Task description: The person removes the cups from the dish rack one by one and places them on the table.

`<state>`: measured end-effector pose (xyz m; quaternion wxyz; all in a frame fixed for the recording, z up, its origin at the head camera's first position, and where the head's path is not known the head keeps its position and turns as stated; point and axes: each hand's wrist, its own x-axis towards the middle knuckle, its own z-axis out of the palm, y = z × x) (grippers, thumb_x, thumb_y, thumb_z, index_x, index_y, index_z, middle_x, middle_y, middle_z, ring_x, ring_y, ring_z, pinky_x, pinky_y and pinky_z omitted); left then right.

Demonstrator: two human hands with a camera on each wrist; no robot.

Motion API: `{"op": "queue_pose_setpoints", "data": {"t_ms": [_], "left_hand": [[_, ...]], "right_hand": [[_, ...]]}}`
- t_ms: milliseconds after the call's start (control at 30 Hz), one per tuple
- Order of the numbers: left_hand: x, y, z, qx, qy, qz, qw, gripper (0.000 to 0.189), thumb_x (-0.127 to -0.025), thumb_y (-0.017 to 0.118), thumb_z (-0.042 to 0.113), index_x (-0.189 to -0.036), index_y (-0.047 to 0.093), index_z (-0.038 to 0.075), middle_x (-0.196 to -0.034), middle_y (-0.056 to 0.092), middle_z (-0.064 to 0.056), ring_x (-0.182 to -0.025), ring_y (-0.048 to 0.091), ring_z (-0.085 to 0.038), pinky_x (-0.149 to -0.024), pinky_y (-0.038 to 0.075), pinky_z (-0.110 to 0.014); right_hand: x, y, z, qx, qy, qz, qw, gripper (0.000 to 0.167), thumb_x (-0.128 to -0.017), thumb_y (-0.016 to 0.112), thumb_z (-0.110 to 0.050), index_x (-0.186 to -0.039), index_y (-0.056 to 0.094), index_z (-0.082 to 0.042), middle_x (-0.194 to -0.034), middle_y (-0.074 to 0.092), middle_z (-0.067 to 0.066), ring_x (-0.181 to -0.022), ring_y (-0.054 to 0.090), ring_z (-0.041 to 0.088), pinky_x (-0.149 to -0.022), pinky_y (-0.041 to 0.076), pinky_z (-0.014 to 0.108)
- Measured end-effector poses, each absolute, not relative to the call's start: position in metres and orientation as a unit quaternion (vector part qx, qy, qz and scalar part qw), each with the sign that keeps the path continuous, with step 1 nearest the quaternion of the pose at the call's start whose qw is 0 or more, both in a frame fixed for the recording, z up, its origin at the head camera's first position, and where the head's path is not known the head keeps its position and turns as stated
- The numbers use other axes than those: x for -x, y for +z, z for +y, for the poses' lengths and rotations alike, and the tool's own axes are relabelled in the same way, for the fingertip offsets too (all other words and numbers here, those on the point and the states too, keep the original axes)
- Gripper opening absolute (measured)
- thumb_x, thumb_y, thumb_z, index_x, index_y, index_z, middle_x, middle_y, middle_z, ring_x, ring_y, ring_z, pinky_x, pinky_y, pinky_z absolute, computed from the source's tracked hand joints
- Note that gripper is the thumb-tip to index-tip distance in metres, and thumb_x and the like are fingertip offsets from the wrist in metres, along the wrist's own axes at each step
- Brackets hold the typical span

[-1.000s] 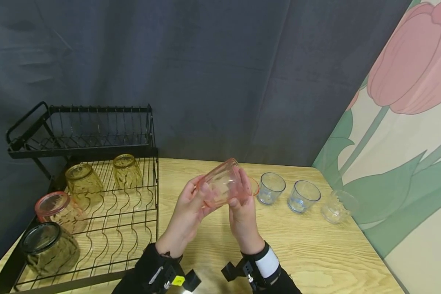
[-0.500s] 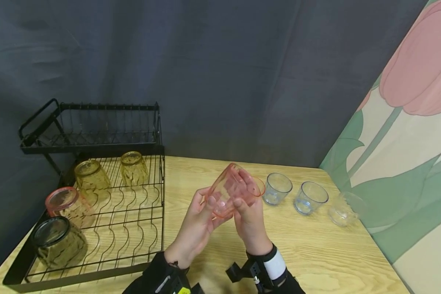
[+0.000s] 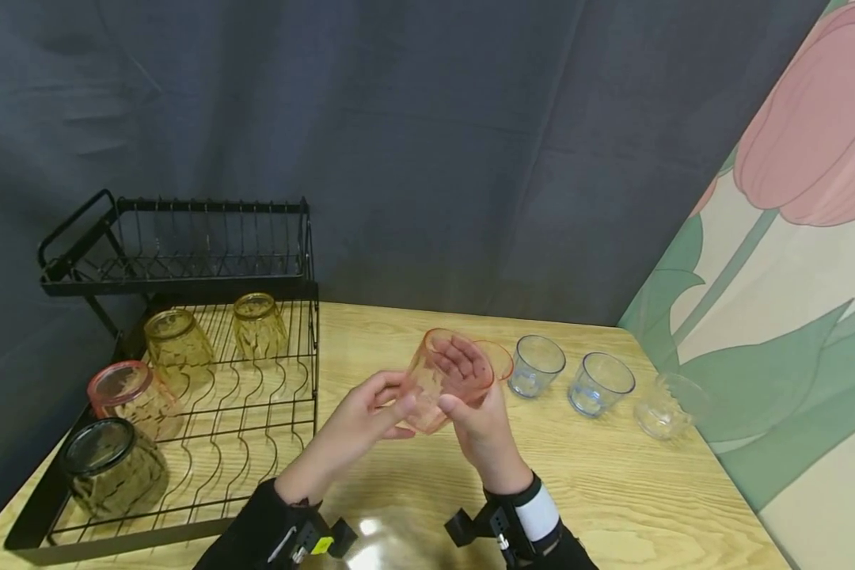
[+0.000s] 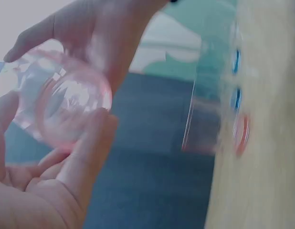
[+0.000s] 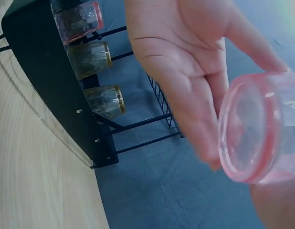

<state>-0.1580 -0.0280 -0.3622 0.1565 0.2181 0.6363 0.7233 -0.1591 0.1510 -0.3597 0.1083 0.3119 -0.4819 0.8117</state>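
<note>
A pink drinking glass (image 3: 435,388) is held up over the table, tilted, its mouth towards the upper right. My right hand (image 3: 488,435) grips it, thumb on the near side and fingers around the back, visible through the glass. My left hand (image 3: 359,419) is at the lower left of the glass, its thumb by the wall. In the right wrist view the left palm (image 5: 185,62) faces the glass base (image 5: 247,129), with the fingers fairly straight beside it. In the left wrist view the left forefinger lies right at the base rim. A second pink-rimmed glass (image 3: 500,360) stands behind the right hand.
Two blue-rimmed glasses (image 3: 527,382) and a clear glass (image 3: 657,413) stand on the right. On the left is a black dish rack (image 3: 302,412) holding upturned glasses: amber ones (image 3: 180,344), a pink one (image 3: 131,400) and a dark one (image 3: 117,475). A dark curtain hangs behind.
The held glass has turned so its mouth now faces up and right. My left hand has moved left and loosened around it; the right hand keeps its grip.
</note>
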Motion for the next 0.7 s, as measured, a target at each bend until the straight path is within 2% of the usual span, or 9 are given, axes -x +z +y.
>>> {"op": "queue_pose_setpoints", "data": {"t_ms": [267,533,700], "left_hand": [[0.162,-0.359,-0.047,-0.270,0.580,0.763,0.093,0.053,-0.094,0.066,0.028,-0.137,0.051,0.001,-0.136,0.053,-0.022,-0.110,0.063,-0.033,-0.085,0.057,-0.034],[0.159,-0.354,-0.059,-0.266,0.528,0.804,0.054,0.049,-0.091,0.071,0.029,-0.132,0.058,0.005,-0.131,0.059,-0.014,-0.110,0.063,-0.029,-0.086,0.056,-0.027],[0.157,-0.346,-0.079,-0.246,0.499,0.830,0.028,0.046,-0.091,0.071,0.028,-0.130,0.060,0.007,-0.128,0.062,-0.012,-0.111,0.062,-0.028,-0.090,0.055,-0.033]], "right_hand": [[0.154,-0.358,0.149,-0.297,0.790,-0.531,0.081,0.073,-0.076,0.085,-0.017,-0.133,0.042,-0.007,-0.133,0.052,0.007,-0.122,0.051,0.020,-0.110,0.038,0.030],[0.153,-0.363,0.151,-0.306,0.772,-0.548,0.098,0.075,-0.074,0.086,-0.015,-0.135,0.042,-0.005,-0.134,0.051,0.010,-0.124,0.048,0.022,-0.109,0.036,0.030],[0.153,-0.368,0.157,-0.259,0.787,-0.549,0.112,0.077,-0.071,0.086,-0.007,-0.133,0.042,-0.005,-0.134,0.051,0.009,-0.123,0.047,0.021,-0.108,0.036,0.030]]}}
